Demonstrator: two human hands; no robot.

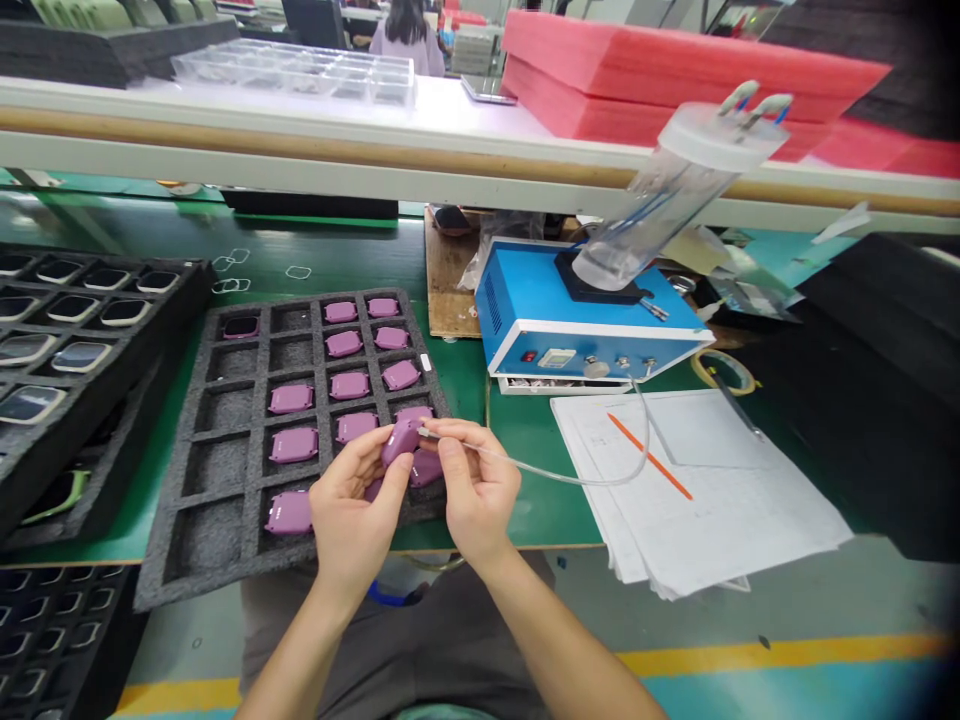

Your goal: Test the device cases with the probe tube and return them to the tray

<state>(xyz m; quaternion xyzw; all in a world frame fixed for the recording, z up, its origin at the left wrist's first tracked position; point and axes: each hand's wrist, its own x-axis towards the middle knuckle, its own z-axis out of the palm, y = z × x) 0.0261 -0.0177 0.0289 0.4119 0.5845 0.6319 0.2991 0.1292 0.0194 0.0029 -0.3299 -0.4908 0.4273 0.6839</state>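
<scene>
My left hand (361, 495) holds a purple case (401, 440) above the right part of a grey foam tray (169, 530). Between the thumb and fingers of my right hand (476, 480) is the tip of a clear tube (555, 476), which meets the edge of that case. The tube curves right and up to a blue machine (600, 330) with knobs and a switch. Several purple cases (294, 445) lie in the tray's compartments, and some compartments on its left hold nothing. One compartment at the tray's back left holds a case with a dark centre (241, 326).
Dark foam trays with framed pieces (71, 308) stand at the left. Papers (720, 520) with an orange stick (649, 455) lie at the right, near a tape roll (724, 372). A clear cylinder (660, 200) leans above the machine. Red foam (675, 80) sits on the shelf.
</scene>
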